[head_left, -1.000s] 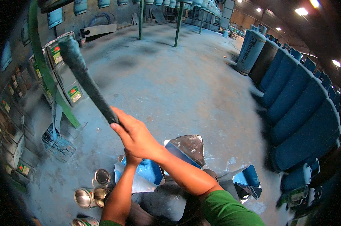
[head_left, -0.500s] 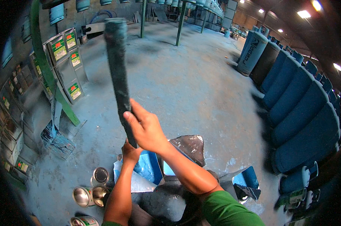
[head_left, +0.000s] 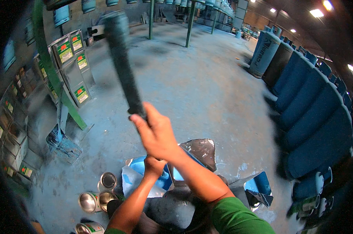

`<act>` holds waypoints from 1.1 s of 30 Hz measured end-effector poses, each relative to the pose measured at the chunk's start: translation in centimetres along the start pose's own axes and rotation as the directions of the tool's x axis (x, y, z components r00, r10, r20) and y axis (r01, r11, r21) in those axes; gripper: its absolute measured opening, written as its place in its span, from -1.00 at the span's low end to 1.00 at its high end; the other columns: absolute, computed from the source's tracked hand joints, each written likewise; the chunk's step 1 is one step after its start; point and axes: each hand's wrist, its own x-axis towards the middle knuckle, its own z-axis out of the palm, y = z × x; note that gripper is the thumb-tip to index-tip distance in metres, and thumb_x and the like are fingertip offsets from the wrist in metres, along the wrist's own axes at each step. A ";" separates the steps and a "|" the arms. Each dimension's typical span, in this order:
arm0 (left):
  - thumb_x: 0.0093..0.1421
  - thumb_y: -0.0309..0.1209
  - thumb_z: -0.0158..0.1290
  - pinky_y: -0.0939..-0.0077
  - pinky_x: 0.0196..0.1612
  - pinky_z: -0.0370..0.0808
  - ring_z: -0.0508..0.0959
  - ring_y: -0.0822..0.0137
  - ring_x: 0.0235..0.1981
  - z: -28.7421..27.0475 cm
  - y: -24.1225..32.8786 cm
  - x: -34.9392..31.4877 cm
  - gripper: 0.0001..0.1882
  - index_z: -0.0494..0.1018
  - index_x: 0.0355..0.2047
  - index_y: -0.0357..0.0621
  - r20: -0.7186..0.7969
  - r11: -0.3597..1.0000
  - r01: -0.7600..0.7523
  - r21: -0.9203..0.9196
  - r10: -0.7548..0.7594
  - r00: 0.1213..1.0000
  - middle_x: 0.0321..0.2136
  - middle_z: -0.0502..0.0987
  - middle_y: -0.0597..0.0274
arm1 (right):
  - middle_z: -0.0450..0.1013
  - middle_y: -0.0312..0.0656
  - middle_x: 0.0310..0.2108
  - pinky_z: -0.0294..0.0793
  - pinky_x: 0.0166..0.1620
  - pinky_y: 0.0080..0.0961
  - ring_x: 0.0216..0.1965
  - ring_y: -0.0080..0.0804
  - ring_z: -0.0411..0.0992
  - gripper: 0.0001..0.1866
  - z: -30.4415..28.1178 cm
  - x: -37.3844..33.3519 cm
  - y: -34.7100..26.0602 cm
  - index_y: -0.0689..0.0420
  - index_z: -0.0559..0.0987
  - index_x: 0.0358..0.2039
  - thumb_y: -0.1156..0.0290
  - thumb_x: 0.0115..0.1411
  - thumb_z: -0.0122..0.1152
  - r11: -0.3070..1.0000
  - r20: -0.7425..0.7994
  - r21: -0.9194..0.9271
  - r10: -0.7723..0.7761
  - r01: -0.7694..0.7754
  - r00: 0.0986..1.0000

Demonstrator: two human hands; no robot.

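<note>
A thick dark pole, wider and blue-stained at its top, rises in front of me and leans to the left. My right hand is wrapped round its lower part. Just below, my left hand is closed at the bottom end, which the hands mostly hide. Beneath my left hand lies a cut-open tin with blue paint inside. A second blue-lined tin is partly hidden by my right forearm, with a dark torn-edged piece beside it.
Several round cans stand at the lower left. Another cut tin sits to the right. Tall blue cylinders line the right side. At left are stacked square tins, a green post and a paint-stained container.
Both hands have shifted right and slightly down with the pole. It now leans further left. The view has moved slightly too.
</note>
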 end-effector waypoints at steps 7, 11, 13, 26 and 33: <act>-0.05 -0.33 0.38 0.06 -0.12 0.52 0.58 -0.26 -0.15 -2.2 2.8 -0.5 -0.15 0.10 0.13 -0.19 0.087 0.979 0.170 0.109 -0.179 0.980 -0.29 0.58 -0.26 | 0.58 -0.14 -0.42 0.43 -0.42 -0.50 -0.47 -0.49 0.46 -0.79 -3.1 1.2 2.2 0.26 0.52 -0.20 0.35 0.34 0.14 0.926 -0.240 0.350 0.238 -0.145 0.941; -0.01 -0.24 0.35 0.06 -0.19 0.52 0.59 -0.23 -0.22 -3.3 2.7 0.6 -0.27 0.19 0.06 -0.18 0.019 0.992 0.116 0.053 -0.118 0.993 -0.36 0.59 -0.17 | 0.56 -0.02 -0.25 0.56 -0.26 -0.39 -0.30 -0.27 0.57 -0.74 -3.9 1.0 1.1 0.31 0.44 -0.05 0.41 0.34 0.10 0.847 -0.307 0.518 0.056 0.117 0.950; 0.01 -0.19 0.33 0.06 -0.20 0.52 0.60 -0.21 -0.24 -3.4 2.1 1.6 -0.36 0.27 -0.02 -0.19 -0.038 0.995 0.023 0.096 -0.019 0.999 -0.38 0.60 -0.13 | 0.51 0.08 -0.13 0.57 -0.11 -0.24 -0.18 -0.11 0.56 -0.64 -3.7 0.6 0.4 0.37 0.38 0.07 0.43 0.34 0.09 0.821 -0.244 0.546 -0.034 0.166 0.969; 0.05 -0.11 0.30 0.08 -0.16 0.54 0.60 -0.19 -0.16 2.0 -1.7 0.3 -0.44 0.39 -0.12 -0.25 0.006 0.983 0.181 0.007 -0.181 0.983 -0.29 0.59 -0.27 | 0.55 -0.17 -0.29 0.49 -0.26 -0.52 -0.31 -0.48 0.51 -0.76 -0.7 1.1 0.6 0.29 0.50 -0.09 0.37 0.35 0.14 0.960 -0.051 0.280 0.023 -0.008 0.998; 0.07 -0.16 0.25 0.11 -0.12 0.52 0.61 -0.15 -0.16 -2.1 -3.9 1.8 -0.50 0.43 -0.12 -0.27 0.154 0.983 0.140 0.115 -0.157 0.975 -0.29 0.60 -0.21 | 0.51 -0.22 -0.36 0.43 -0.26 -0.55 -0.34 -0.53 0.45 -0.81 -2.3 1.6 2.0 0.28 0.48 -0.20 0.38 0.38 0.10 0.960 -0.123 0.256 0.150 -0.115 0.981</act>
